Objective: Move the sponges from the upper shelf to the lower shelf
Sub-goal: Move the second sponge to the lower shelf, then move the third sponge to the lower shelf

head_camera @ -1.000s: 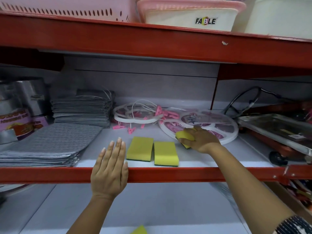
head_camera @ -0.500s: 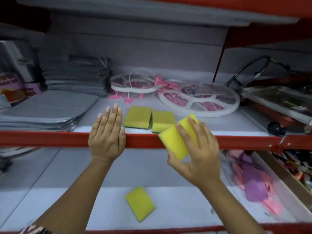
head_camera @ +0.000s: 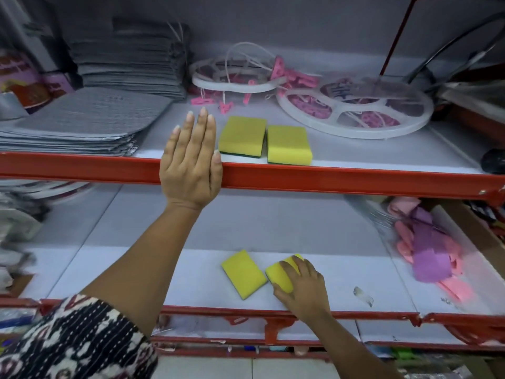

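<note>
The right hand (head_camera: 302, 287) closes its fingers over a yellow sponge (head_camera: 281, 273) on the lower shelf (head_camera: 382, 291), just beside another sponge (head_camera: 243, 273). Two green-backed sponges (head_camera: 241, 135) lie side by side on the upper shelf (head_camera: 355, 151), where the left hand (head_camera: 191, 165) rests flat and open, empty.

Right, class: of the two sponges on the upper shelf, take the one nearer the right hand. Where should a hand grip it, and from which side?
Grip the right-hand sponge across its two long sides, coming from above and the front. It lies flat, yellow face up, near the shelf's red front edge; the neighbouring sponge crowds its left side.
</note>
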A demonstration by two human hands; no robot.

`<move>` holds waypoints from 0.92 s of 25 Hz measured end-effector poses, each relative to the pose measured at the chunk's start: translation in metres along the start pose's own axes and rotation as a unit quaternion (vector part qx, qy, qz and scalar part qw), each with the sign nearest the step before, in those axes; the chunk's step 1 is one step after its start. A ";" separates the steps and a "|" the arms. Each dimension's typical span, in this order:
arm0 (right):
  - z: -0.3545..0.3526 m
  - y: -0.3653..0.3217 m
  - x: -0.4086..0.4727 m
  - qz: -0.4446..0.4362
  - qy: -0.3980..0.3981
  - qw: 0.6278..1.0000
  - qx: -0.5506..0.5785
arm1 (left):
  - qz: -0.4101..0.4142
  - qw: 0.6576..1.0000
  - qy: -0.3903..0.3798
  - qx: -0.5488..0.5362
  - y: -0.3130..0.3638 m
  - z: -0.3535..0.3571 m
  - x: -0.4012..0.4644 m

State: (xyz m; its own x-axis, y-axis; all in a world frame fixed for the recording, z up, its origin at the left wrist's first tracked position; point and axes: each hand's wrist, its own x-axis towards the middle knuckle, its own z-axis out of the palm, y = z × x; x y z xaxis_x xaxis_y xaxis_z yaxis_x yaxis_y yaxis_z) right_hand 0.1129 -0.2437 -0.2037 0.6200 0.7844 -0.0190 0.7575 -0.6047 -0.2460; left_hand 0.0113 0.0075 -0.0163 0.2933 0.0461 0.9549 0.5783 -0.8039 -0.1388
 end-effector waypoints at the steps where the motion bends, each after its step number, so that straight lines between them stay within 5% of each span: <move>1: 0.006 0.004 0.005 0.010 -0.030 0.999 -0.010 | 0.000 1.000 -0.001 0.000 0.000 0.000 0.000; 4: 0.017 0.010 0.011 0.024 -0.080 0.996 -0.023 | 0.002 1.000 -0.003 0.002 0.000 0.000 0.001; 7: 0.012 0.004 0.007 0.013 -0.043 0.999 -0.030 | 0.001 1.000 -0.008 0.001 0.000 -0.001 0.001; 11: -0.025 -0.016 0.000 -0.052 0.199 0.979 -0.012 | -0.003 1.000 -0.017 0.002 0.000 -0.002 0.002; 17: -0.145 -0.063 0.023 -0.137 0.493 0.858 0.041 | -0.006 1.000 -0.018 -0.001 0.000 -0.003 0.004; 20: -0.213 -0.087 0.036 -0.163 0.486 0.855 0.079 | -0.008 1.000 -0.020 -0.006 0.001 -0.003 0.003; 23: -0.258 -0.106 0.055 -0.121 0.352 0.927 0.045 | -0.010 1.000 -0.024 -0.006 0.001 -0.005 0.004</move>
State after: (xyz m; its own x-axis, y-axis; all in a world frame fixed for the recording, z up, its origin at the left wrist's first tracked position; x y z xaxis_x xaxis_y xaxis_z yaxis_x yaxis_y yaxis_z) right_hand 0.1198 -0.1722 0.0711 0.4385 0.5916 0.6765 0.8910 -0.3847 -0.2412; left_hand 0.0092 0.0045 -0.0111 0.3184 0.0902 0.9437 0.5747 -0.8100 -0.1165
